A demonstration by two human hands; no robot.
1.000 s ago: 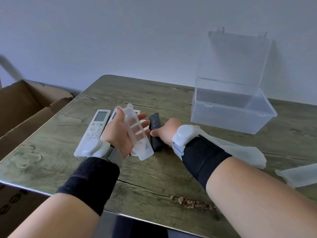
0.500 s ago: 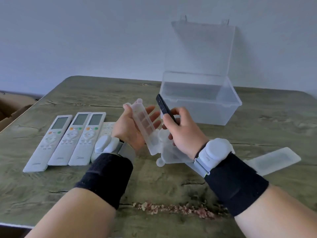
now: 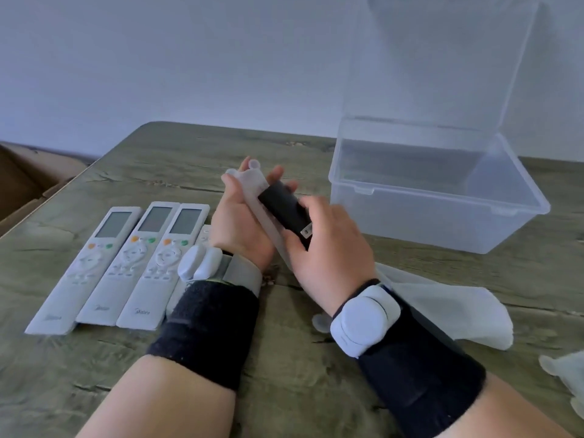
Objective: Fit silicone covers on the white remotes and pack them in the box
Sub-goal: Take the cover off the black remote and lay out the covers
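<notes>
My left hand point(image 3: 238, 229) holds a translucent silicone cover point(image 3: 252, 181) above the table, its knobbed end pointing away from me. My right hand point(image 3: 328, 257) grips a small black remote point(image 3: 284, 210) and presses it against the cover. Three white remotes point(image 3: 148, 263) lie side by side on the table at the left, screens up; a fourth white remote point(image 3: 203, 237) is mostly hidden behind my left wrist. The clear plastic box point(image 3: 442, 222) stands open at the back right, lid upright, nothing visible inside.
More translucent silicone covers point(image 3: 458, 311) lie on the wooden table point(image 3: 300, 390) under and beside my right forearm, another one point(image 3: 565, 374) at the right edge. A cardboard box point(image 3: 22, 181) stands off the table's left side. A wall is behind.
My right hand has lifted the black remote off the table and brought it onto the cover in my left hand. The view has shifted, so the box looks closer.
</notes>
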